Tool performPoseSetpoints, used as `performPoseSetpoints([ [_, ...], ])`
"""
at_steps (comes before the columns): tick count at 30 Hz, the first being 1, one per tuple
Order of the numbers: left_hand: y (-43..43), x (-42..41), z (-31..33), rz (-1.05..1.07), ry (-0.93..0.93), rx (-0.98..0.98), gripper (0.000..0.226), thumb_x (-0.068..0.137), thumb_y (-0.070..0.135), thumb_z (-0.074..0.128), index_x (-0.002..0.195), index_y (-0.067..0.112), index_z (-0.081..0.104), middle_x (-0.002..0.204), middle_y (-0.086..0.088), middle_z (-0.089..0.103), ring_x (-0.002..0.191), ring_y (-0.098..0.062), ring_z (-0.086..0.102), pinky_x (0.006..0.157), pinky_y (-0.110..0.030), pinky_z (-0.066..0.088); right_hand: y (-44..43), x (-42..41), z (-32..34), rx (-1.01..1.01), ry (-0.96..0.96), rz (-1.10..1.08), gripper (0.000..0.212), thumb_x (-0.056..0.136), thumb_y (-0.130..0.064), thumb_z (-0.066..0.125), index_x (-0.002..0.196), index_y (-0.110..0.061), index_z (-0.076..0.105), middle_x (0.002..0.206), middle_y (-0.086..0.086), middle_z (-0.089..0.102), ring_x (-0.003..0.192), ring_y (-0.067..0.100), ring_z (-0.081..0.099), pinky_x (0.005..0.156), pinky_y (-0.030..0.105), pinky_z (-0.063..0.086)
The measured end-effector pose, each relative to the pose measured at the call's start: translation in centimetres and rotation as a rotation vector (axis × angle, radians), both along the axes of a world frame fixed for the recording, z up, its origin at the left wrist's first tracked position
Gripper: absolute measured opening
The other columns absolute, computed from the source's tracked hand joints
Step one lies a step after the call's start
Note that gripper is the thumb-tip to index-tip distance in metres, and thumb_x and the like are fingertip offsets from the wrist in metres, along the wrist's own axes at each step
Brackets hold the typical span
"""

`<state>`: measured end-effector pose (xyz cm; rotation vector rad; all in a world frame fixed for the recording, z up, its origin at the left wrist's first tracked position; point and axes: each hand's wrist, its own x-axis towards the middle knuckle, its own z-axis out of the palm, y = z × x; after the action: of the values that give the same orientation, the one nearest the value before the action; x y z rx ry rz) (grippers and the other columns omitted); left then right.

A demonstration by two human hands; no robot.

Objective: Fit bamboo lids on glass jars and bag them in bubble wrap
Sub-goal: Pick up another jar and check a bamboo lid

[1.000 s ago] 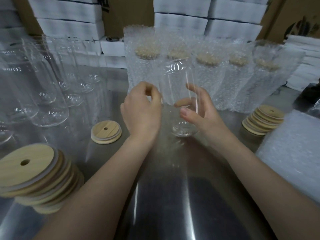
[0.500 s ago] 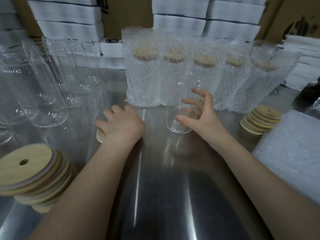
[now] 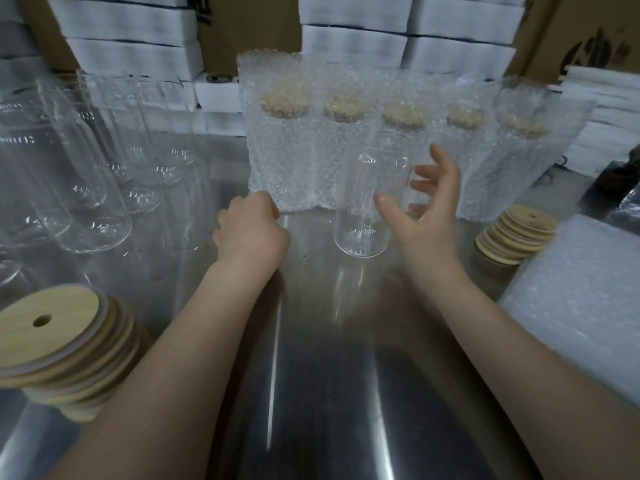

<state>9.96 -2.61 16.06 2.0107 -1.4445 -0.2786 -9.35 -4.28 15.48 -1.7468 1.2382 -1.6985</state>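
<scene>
I'm looking at a packing workshop: a steel tabletop (image 3: 311,393) with bare glass jars (image 3: 86,174) massed at left, bubble-wrapped jars (image 3: 277,150) lined across the middle, bamboo lids (image 3: 62,344) stacked lower left, and white boxes (image 3: 353,43) piled against brown cartons (image 3: 554,36) along the top.

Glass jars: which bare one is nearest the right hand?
The lone glass jar before the bubble-wrapped jars, beside the right hand; the other bare jars cluster at left.
</scene>
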Motion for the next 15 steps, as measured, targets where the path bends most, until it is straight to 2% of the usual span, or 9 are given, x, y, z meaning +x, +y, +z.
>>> performPoseSetpoints([
  [3,-0.5,0.1,0.4,-0.010,0.294,-0.118,0.015,0.080,0.005,0.060,0.081,0.019,0.063,0.093,-0.006,0.067,0.092,-0.027,0.062,0.075,-0.028,0.046,1.2,0.4,0.9,-0.244,-0.006,-0.119,0.044,0.084,-0.020,0.065,0.123,-0.017,0.044,0.115,0.011,0.053,0.099,0.019,0.054,0.082,0.023,0.045],
  [4,-0.6,0.1,0.7,-0.030,0.439,-0.140,0.016,0.080,0.005,0.062,0.076,0.020,0.063,0.085,-0.005,0.066,0.083,-0.025,0.063,0.072,-0.028,0.047,1.6,0.7,1.1,-0.313,-0.008,-0.124,0.033,0.085,-0.014,0.061,0.116,-0.012,0.050,0.103,0.008,0.056,0.089,0.016,0.055,0.077,0.022,0.046],
  [6,-0.6,0.0,1.1,-0.101,0.790,-0.138,0.014,0.083,0.002,0.064,0.079,0.016,0.064,0.080,-0.008,0.066,0.067,-0.021,0.062,0.064,-0.027,0.052,2.3,1.3,1.2,-0.375,0.014,-0.071,0.018,0.086,-0.011,0.055,0.103,-0.007,0.058,0.082,-0.007,0.053,0.071,0.007,0.052,0.066,0.018,0.044],
  [8,-0.3,-0.3,1.6,-0.162,1.143,-0.059,0.004,0.089,0.007,0.061,0.091,0.010,0.063,0.082,-0.009,0.070,0.057,-0.014,0.063,0.055,-0.024,0.054,3.0,2.2,0.9,-0.342,0.082,0.036,0.016,0.087,-0.013,0.052,0.099,-0.007,0.062,0.072,-0.010,0.050,0.060,0.006,0.049,0.059,0.017,0.040],
  [11,-0.2,-0.4,2.0,-0.214,1.506,0.035,0.014,0.097,0.014,0.048,0.095,0.007,0.059,0.091,-0.013,0.073,0.091,-0.024,0.069,0.070,-0.037,0.058,3.5,3.2,0.2,-0.208,0.243,0.155,0.018,0.088,-0.021,0.059,0.104,-0.016,0.064,0.068,-0.011,0.053,0.052,0.003,0.049,0.059,0.016,0.037],
  [12,0.0,-0.5,2.1,-0.229,1.606,0.050,0.019,0.099,0.015,0.043,0.093,0.006,0.059,0.090,-0.015,0.072,0.092,-0.027,0.069,0.071,-0.038,0.058,3.4,3.4,0.0,-0.152,0.298,0.185,0.023,0.089,-0.025,0.061,0.110,-0.019,0.063,0.070,-0.012,0.055,0.053,-0.001,0.050,0.061,0.016,0.037],
  [15,0.7,-1.1,2.3,-0.226,1.761,0.095,0.025,0.098,0.017,0.037,0.095,0.006,0.059,0.079,-0.016,0.072,0.069,-0.027,0.071,0.065,-0.038,0.059,3.0,3.4,-0.4,0.020,0.420,0.252,0.050,0.088,-0.044,0.065,0.134,-0.030,0.052,0.087,-0.019,0.061,0.064,-0.008,0.053,0.070,0.020,0.043],
])
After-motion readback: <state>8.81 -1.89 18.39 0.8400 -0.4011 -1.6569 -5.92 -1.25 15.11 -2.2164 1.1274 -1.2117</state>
